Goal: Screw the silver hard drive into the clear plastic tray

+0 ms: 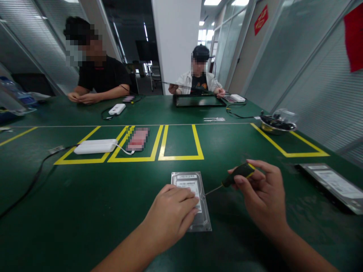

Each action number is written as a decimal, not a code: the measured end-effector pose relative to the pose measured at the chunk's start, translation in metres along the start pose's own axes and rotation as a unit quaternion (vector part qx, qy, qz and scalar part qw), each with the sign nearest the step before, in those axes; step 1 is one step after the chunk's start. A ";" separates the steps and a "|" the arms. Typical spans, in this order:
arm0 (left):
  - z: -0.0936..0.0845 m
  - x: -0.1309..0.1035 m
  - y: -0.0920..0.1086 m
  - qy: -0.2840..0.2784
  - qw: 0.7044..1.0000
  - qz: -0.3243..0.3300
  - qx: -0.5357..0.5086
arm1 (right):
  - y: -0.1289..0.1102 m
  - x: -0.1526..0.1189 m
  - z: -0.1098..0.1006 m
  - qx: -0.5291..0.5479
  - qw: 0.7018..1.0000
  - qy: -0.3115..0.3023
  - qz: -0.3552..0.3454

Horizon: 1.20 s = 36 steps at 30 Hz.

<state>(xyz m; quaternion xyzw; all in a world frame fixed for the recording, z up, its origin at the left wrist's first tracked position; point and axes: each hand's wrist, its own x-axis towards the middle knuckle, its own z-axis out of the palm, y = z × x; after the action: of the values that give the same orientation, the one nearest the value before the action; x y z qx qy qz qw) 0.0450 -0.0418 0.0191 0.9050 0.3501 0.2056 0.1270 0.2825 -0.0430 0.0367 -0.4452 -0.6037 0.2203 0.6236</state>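
A silver hard drive with a white label lies on the green table in front of me. My left hand rests across its top, fingers closed together and bearing on it, covering much of the label. A screwdriver with a black and yellow handle is in my right hand, its handle between thumb and fingers. The thin shaft slants down to the left, and the tip meets the drive near its right edge. Whether a screw sits under the tip is too small to tell.
Another hard drive lies at the right. A metal bowl of dark parts stands behind it. Ahead are a white power bank, a cabled phone and yellow tape outlines. Two people sit opposite, one handling a flat black-framed panel.
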 end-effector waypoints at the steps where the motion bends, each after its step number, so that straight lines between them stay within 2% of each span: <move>1: 0.000 0.000 0.000 0.002 1.000 0.000 -0.001 | 0.000 0.000 0.000 0.001 1.000 0.000 0.002; 17: 0.001 -0.001 0.001 0.015 1.000 -0.001 -0.002 | 0.001 -0.002 -0.001 -0.011 1.000 -0.012 -0.019; 22: 0.001 -0.001 0.001 0.018 1.000 0.001 -0.008 | -0.002 -0.004 -0.005 -0.045 0.996 -0.050 -0.055; 25: 0.001 -0.001 0.001 0.017 1.000 0.000 -0.010 | -0.005 -0.005 -0.007 -0.128 0.984 -0.077 -0.094; 30: 0.001 -0.002 0.001 0.005 1.000 -0.003 -0.005 | -0.018 -0.002 -0.001 -0.283 0.936 -0.072 -0.195; 33: 0.001 -0.002 0.000 0.006 1.000 -0.005 -0.004 | -0.025 0.005 0.004 -0.321 0.920 -0.070 -0.212; 36: 0.001 -0.002 -0.001 0.012 1.000 0.000 -0.005 | -0.028 0.015 0.007 -0.313 0.921 -0.091 -0.211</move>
<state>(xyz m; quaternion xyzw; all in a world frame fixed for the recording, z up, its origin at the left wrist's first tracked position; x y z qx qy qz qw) 0.0437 -0.0427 0.0170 0.9018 0.3506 0.2181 0.1274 0.2713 -0.0434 0.0673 -0.4583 -0.7761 -0.0769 0.4262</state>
